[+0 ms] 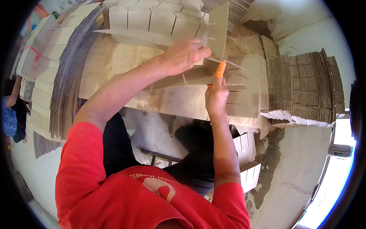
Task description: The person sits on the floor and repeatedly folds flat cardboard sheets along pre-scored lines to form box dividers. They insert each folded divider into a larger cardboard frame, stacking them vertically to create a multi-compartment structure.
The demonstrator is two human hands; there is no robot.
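Observation:
Over the wooden bench, both my hands work on a cardboard divider made of grey slotted strips crossing one another. One cardboard strip (218, 32) stands upright at the crossing. My left hand (185, 56) is closed, its fingers curled at the left side of the crossing strips; its fingertips are partly hidden. Just right of it, my right hand (217, 93) has its index finger, in an orange finger cover (220, 69), pressed up against the joint. The other right fingers are curled around the lower strip's edge. A flat slotted cardboard sheet (249, 87) lies beside my right hand.
A tall stack of slotted cardboard (305, 84) stands at the right. Slotted cardboard pieces (152, 21) line the bench's (110, 57) far side. At the left is a long row of grey cardboard (70, 80). Another person's blue garment (10, 118) shows at the left edge.

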